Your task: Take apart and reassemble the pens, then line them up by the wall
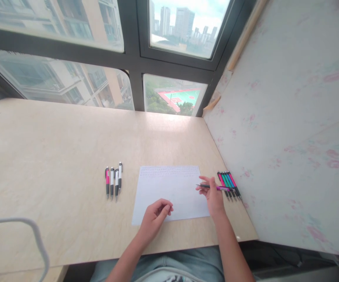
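Note:
A sheet of white paper (169, 194) lies on the table, with lines of small handwriting across its top. My right hand (214, 194) is closed around a purple and black pen (222, 188) over the paper's right edge. The pen is nearly level, its tip pointing left. Over the lower edge of the sheet, my left hand (156, 214) is loosely curled, thumb against the fingers, with nothing visible in it. Beyond my right hand lies a row of several colourful pens (226, 180) in pink, green and blue, partly hidden by the held pen.
Left of the paper lie a pink pen (107, 182) and three white and black pens (116, 184). A grey cable-like tube (35, 231) curves over the table's (54, 156) near left. A flowered wall (289, 137) bounds the right side, and windows (184, 29) stand behind.

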Motion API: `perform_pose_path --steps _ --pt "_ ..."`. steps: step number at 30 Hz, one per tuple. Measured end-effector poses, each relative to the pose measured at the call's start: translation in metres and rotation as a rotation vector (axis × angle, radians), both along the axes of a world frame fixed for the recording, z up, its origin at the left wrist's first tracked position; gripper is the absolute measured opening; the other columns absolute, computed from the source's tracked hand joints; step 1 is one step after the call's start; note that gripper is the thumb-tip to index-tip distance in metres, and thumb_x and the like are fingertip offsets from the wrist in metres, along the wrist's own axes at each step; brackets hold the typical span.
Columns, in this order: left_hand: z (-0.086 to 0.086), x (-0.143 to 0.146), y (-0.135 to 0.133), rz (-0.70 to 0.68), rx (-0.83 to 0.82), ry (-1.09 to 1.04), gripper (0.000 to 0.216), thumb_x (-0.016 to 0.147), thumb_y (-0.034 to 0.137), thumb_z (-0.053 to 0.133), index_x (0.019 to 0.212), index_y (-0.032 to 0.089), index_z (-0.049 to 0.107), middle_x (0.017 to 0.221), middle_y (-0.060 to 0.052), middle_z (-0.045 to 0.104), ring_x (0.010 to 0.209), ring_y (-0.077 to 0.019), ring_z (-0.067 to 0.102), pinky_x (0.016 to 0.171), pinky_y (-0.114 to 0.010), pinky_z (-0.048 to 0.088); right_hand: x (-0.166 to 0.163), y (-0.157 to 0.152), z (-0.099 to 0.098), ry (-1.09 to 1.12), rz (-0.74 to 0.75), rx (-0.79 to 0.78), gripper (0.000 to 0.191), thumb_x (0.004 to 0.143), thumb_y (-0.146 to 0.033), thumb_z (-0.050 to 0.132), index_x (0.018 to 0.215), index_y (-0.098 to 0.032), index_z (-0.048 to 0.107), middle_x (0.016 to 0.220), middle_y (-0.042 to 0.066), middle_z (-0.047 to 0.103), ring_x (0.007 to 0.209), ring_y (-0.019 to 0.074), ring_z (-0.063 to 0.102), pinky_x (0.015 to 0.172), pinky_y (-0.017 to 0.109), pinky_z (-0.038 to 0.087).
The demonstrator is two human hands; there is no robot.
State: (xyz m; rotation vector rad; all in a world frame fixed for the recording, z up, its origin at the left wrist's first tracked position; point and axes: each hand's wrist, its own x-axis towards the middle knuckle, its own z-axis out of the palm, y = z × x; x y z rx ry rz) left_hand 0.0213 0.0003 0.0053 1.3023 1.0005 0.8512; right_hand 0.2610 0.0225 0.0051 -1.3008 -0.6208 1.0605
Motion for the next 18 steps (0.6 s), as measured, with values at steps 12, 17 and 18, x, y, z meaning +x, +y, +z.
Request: perform_pose_path --steps 12,17,18 --pt "0.001 0.001 -0.01 0.014 0.348 0.186 0.019 0.092 0.025 0.045 0.085 0.021 0.062 0.078 -0.006 0.067 0.073 -0.0188 0.063 0.069 -0.029 0.05 0.019 0.047 -0.024 -0.672 -0.037 -0.016 0.042 0.085 -0.055 0.049 0.072 -0.017 0.062 0.054 0.0 0.057 0.051 0.016 0.053 0.049 0.026 0.041" --pt "0.0 -0.006 -0.012 0.018 0.606 0.349 0.025 0.09 0.014 0.044 0.104 0.023 0.062 0.099 -0.01 0.068 0.094 -0.022 0.063 0.082 -0.034 0.051 0.018 0.043 -0.024 -0.808 -0.016 0.004 0.04 0.084 -0.052 0.051 0.064 -0.018 0.059 0.056 0.0 0.057 0.055 0.0166 0.051 0.051 0.026 0.037" --pt "0.0 -0.007 -0.011 -0.002 0.652 0.416 0.028 0.089 0.013 0.045 0.108 0.024 0.062 0.106 -0.011 0.067 0.101 -0.0234 0.061 0.087 -0.037 0.049 0.018 0.042 -0.023 -0.827 -0.014 0.005 0.04 0.085 -0.052 0.05 0.064 -0.018 0.059 0.057 0.0 0.057 0.055 0.0167 0.051 0.052 0.026 0.037"
